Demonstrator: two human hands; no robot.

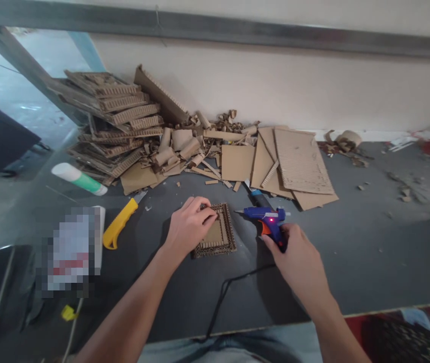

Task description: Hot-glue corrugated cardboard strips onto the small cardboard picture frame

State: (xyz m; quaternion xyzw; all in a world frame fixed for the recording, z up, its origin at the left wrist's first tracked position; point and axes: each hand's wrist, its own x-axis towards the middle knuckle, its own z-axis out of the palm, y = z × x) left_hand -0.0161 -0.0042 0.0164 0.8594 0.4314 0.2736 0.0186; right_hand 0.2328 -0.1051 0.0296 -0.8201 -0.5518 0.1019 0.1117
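Note:
A small square cardboard frame (227, 247) with layered corrugated edges lies on the dark table in front of me. My left hand (190, 226) rests over its left and far side, fingers bent and pinched together at the inner strip; what is between the fingertips is hidden. My right hand (296, 259) is wrapped round the handle of a blue hot glue gun (264, 214) with an orange trigger and a lit red light. The nozzle points left, just right of the frame and apart from it. A black cord trails from the gun toward the table's front edge.
A yellow-handled cutter (121, 223) and a green-and-white tube (78, 179) lie at left, beside a blurred box (71, 247). Behind are stacked cardboard pieces (120, 113), loose scraps (184, 146) and flat corrugated sheets (302, 161). A dark-handled tool (259, 198) lies behind the gun.

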